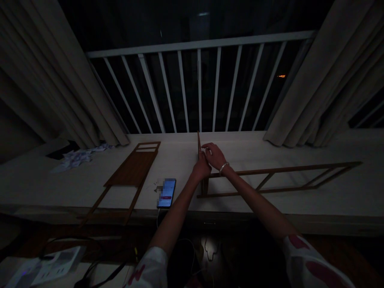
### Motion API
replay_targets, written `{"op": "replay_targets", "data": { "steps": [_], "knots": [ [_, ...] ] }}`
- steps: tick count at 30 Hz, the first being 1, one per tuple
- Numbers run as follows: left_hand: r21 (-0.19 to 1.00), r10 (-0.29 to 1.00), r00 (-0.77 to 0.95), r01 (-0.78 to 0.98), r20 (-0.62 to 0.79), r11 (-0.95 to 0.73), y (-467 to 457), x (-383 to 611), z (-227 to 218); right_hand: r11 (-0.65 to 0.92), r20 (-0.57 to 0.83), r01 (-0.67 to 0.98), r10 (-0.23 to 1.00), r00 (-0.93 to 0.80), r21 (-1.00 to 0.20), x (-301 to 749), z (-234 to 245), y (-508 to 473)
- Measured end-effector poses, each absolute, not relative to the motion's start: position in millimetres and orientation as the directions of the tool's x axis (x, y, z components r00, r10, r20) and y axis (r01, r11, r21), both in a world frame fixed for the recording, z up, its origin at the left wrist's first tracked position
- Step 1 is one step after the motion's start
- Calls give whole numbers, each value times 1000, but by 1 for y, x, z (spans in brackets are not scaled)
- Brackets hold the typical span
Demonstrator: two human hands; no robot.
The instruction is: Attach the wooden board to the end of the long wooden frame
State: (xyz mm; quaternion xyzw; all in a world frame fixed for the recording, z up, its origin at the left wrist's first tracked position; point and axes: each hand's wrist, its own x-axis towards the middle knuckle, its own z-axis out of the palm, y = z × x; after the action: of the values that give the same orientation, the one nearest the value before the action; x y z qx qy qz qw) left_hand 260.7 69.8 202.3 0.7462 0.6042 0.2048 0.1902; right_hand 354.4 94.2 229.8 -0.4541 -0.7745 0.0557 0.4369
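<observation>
A pale window ledge (255, 152) runs across the view in dim light. Heavy beige curtains hang at both ends, the left curtain (60, 76) and the right curtain (318, 84) flanking a white railing (228, 41) with upright bars against dark glass. On the right half of the ledge lies a long brown wooden frame (265, 181) with slanting crossbars. On the left half lies a second wooden frame with a solid panel (132, 164), its near legs reaching past the ledge's front edge. At lower left sits a white power strip (58, 264); a crumpled patterned bundle (75, 157), cloth or paper, rests by the left curtain.

An upright wooden piece (199, 142) stands at the near end of the long frame, in the middle of the ledge. The left hand (202, 166) is closed around it. The right hand (214, 156) is just beside, fingers bent and touching or nearly touching the left; whether it grips anything cannot be told. A lit smartphone (169, 194) lies between the panel and the left forearm, a white cable (158, 218) at its lower end. A pale bracelet (223, 168) circles the right wrist. Beside the phone are tiny pieces (155, 190), too blurred to identify.
</observation>
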Motion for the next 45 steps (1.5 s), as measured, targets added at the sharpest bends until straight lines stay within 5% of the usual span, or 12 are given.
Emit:
{"op": "replay_targets", "data": {
  "steps": [8,18,36,45],
  "knots": [
    [498,977,172,841,129,-214,73,261,198,411,364,747,900,-241,-522,354,203,134],
    [486,982,158,854,99,-186,74,261,196,341,215,740,940,-265,-580,357,204,125],
    [472,983,121,864,139,-173,63,263,209,407,230,701,913,-338,-585,356,204,120],
    [639,984,153,749,91,-176,65,257,209,401,211,712,915,-344,-577,356,204,121]
  ]
}}
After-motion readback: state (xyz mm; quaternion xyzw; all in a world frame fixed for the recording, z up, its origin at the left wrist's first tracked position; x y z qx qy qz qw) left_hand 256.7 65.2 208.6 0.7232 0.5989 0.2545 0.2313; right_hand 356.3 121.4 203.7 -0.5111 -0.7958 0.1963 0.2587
